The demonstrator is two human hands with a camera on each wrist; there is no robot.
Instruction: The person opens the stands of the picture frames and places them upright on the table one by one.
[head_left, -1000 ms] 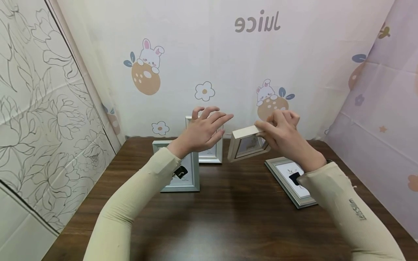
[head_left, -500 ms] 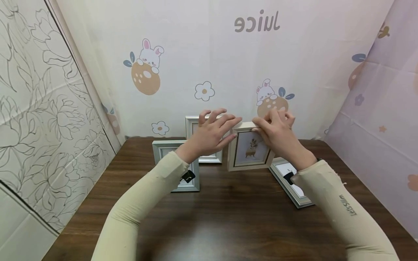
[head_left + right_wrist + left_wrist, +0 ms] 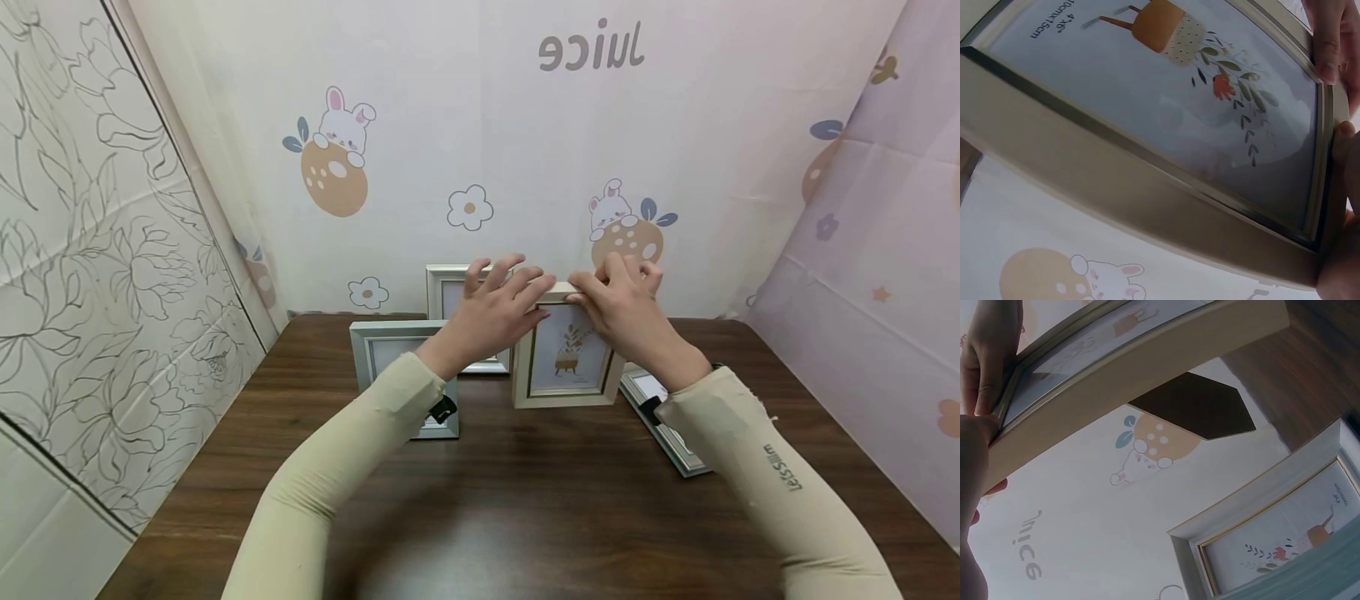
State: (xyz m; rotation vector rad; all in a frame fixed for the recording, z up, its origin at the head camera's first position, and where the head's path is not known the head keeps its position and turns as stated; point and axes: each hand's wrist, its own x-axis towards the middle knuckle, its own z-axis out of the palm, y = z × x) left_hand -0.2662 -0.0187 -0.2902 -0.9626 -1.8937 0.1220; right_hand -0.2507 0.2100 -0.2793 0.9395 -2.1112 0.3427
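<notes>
In the head view a cream picture frame (image 3: 570,367) with a plant-pot print hangs upright above the table. My right hand (image 3: 628,310) pinches its top edge right of the middle. At its top left corner my left hand (image 3: 491,317) grips it, thumb in front and fingers on top or behind. The left wrist view shows a dark support leg (image 3: 1194,406) sticking out behind the frame. To the left stand a pale green picture frame (image 3: 363,358) and, behind it, a silver-white picture frame (image 3: 437,296), both partly hidden by my left arm.
Another picture frame (image 3: 667,433) lies flat on the dark wooden table (image 3: 525,517) at the right, partly under my right forearm. A printed cloth wall (image 3: 480,125) closes off the back, with side walls left and right.
My right hand has turned the cream frame from tilted to upright, facing me, and lowered it slightly leftward. My left hand has moved right and taken hold of its top left corner.
</notes>
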